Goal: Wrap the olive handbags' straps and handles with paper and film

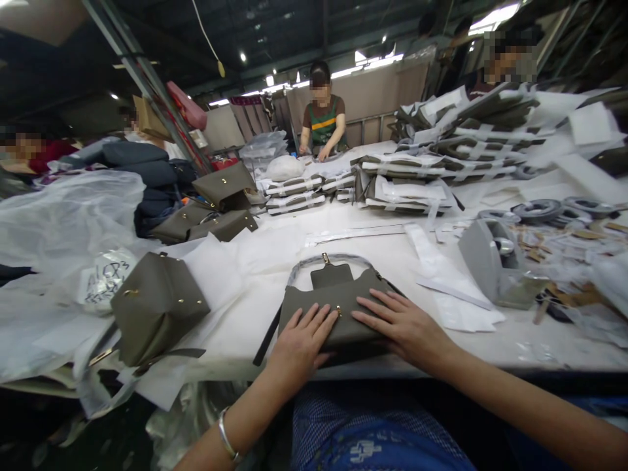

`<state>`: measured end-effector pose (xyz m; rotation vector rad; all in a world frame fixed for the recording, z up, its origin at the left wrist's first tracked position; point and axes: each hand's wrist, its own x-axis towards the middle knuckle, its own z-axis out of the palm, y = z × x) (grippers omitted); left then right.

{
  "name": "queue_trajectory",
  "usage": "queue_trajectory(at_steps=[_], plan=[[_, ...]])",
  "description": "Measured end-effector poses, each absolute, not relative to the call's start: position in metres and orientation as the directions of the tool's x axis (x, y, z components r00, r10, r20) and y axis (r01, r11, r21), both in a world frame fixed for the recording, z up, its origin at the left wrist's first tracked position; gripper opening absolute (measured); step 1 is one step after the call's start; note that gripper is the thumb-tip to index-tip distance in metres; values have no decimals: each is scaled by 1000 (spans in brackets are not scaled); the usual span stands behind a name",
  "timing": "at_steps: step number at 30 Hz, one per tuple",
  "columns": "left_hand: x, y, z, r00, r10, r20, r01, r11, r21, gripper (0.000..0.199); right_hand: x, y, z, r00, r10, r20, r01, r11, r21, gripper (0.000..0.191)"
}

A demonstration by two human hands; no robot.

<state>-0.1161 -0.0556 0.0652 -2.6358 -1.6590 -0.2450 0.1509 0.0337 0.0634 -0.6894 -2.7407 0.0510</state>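
Note:
An olive-grey handbag lies on the white table at the front edge, its wrapped handle and a small tab with a gold clasp pointing away from me. My left hand rests flat on the bag's left part, fingers stretched, beside the gold fitting in the middle. On the right part lies my right hand, palm down with its fingers spread. Neither hand is wrapped round anything. A dark strap hangs out at the bag's left side.
Another olive bag stands at the left, near clear plastic wrapping. A grey tape dispenser stands at the right. Stacked bag pieces lie further back. Across the table works a person. White sheets lie right of the handbag.

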Motion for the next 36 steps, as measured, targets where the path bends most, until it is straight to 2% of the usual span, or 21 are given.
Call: queue_trajectory(at_steps=[2,7,10,13,15,16,18,20,24,26,30,36], plan=[[-118,-61,52,425,897,120,899,-434,60,58,152,35,39,-841,438,318,429,898,-100,72],[-115,-72,41,458,881,117,871,-471,141,61,166,26,10,-835,431,343,403,902,-154,72],[-109,-73,42,459,876,150,863,-479,159,65,162,29,28,-845,455,280,400,886,-233,56],[-105,-73,39,427,883,195,878,-456,144,63,127,48,64,-879,443,175,361,859,-364,27],[-104,-73,37,409,884,227,887,-444,131,63,84,70,87,-906,400,140,306,846,-437,29],[-104,-74,37,401,884,240,890,-438,126,63,58,82,95,-906,385,179,276,855,-440,29],[-104,-76,38,394,884,253,894,-432,120,63,3,109,101,-898,366,245,273,899,-342,31],[-106,-77,41,392,884,256,893,-432,125,62,-51,135,95,-889,399,224,345,906,-245,37],[-110,-77,40,386,878,284,889,-436,139,61,-128,174,65,-893,426,144,413,904,-110,64],[-112,-75,34,394,866,307,884,-448,131,63,-148,183,52,-901,419,112,415,908,-61,57],[-114,-69,21,409,844,346,873,-473,123,65,-157,193,48,-913,400,78,402,916,11,41],[-114,-72,30,387,872,299,866,-455,209,63,-87,201,90,-908,412,81,418,903,100,52]])
